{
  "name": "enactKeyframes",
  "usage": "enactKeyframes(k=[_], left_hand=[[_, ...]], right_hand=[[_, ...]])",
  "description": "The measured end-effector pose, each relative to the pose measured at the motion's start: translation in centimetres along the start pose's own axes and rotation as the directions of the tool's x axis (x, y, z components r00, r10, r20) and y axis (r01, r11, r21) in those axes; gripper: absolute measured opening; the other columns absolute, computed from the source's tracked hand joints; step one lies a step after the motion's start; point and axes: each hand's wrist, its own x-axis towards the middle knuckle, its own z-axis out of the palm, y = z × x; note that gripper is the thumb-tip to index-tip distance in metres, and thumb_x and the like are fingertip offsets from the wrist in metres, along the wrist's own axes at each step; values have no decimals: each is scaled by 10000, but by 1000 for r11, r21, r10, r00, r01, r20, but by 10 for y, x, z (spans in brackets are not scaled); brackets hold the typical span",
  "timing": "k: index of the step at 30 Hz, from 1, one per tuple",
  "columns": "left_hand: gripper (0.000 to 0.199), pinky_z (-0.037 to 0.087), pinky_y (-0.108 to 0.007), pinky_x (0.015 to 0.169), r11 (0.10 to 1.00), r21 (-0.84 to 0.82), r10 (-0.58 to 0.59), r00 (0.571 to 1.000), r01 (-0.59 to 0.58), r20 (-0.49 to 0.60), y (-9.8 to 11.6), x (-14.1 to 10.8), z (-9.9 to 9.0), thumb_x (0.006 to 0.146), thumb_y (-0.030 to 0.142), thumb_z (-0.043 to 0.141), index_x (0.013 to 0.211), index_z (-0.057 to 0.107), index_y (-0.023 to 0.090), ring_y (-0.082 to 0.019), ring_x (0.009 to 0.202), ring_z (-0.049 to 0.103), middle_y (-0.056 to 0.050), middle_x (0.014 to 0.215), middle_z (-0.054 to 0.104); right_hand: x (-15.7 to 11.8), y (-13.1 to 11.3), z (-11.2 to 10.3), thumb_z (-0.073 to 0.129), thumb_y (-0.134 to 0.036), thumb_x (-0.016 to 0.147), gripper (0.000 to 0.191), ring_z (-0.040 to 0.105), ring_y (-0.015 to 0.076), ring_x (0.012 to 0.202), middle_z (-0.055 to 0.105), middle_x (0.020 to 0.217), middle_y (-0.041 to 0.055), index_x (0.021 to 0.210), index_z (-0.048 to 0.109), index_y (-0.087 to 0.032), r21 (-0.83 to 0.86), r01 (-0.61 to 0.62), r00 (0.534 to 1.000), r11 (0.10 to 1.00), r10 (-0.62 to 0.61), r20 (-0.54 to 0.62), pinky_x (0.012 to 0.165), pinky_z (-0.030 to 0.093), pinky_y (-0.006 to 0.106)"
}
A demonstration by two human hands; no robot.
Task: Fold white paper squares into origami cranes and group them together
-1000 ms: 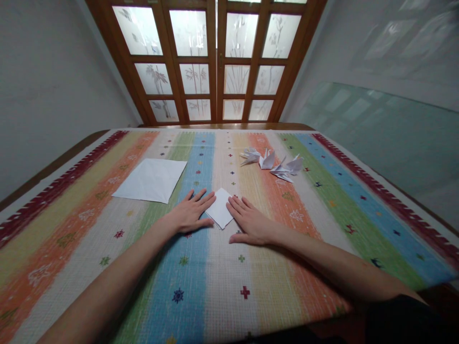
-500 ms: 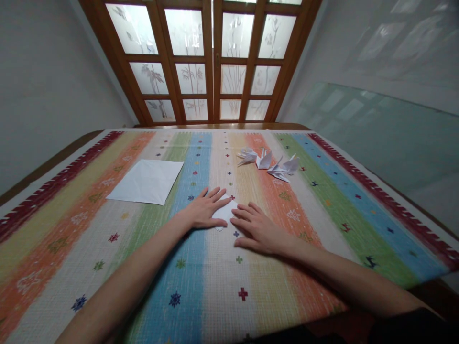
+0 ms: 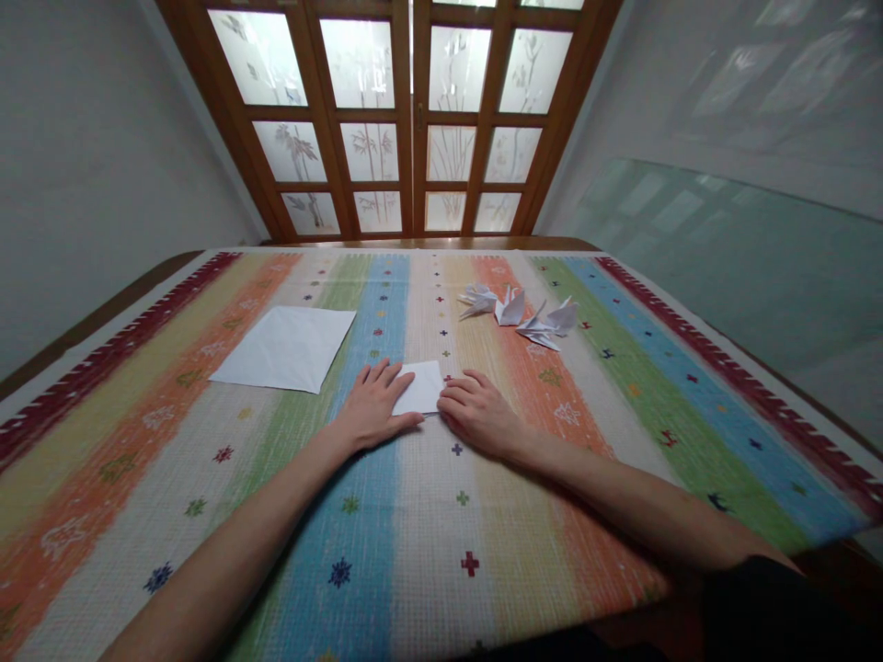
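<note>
No readable text (nor numbers).

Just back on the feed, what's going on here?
The person's left hand lies over the left side of a small folded paper; the right hand is at its right edge. A larger white sheet lies on the striped tablecloth to the left, and folded paper birds sit farther back, right.

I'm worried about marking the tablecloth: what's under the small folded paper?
Striped tablecloth shows beside the small folded paper; whatever lies directly beneath is covered, so I cannot tell.
</note>
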Motion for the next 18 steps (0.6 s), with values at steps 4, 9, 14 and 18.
enactKeyframes(k=[4,9,14,18], left_hand=[[768,278,-501,1116,995,-5,96,995,-96,43,-10,-9,-4,789,684,574,1388,478,212,-341,1374,367,-153,1480,439],[581,327,-487,1089,987,-13,162,986,-163,-26,-7,-9,-7,860,584,562,1299,565,203,-320,1314,448,-134,1388,544],[370,448,-384,971,962,-70,256,962,-263,-92,-10,-6,-2,956,474,460,1052,683,195,-244,1123,610,-95,1144,692],[332,491,-317,843,959,-173,194,964,-226,-183,-14,-3,3,971,408,458,902,702,193,-189,901,667,-66,933,724]], right_hand=[[-3,21,5,525,-174,932,157,608,222,1018,728,1005,76,892,677,-177,33,-1,1000,999,2,-31,982,347,422],[-3,25,1,520,-149,914,155,606,214,976,722,977,86,879,671,-166,57,-12,1000,998,13,-19,942,353,396],[1,14,-7,602,-346,887,211,579,240,977,694,988,110,879,653,-141,88,-22,999,996,18,44,913,357,388],[7,8,-5,563,-462,916,342,564,223,867,681,904,96,860,652,-136,32,-69,994,997,66,87,836,356,366]])
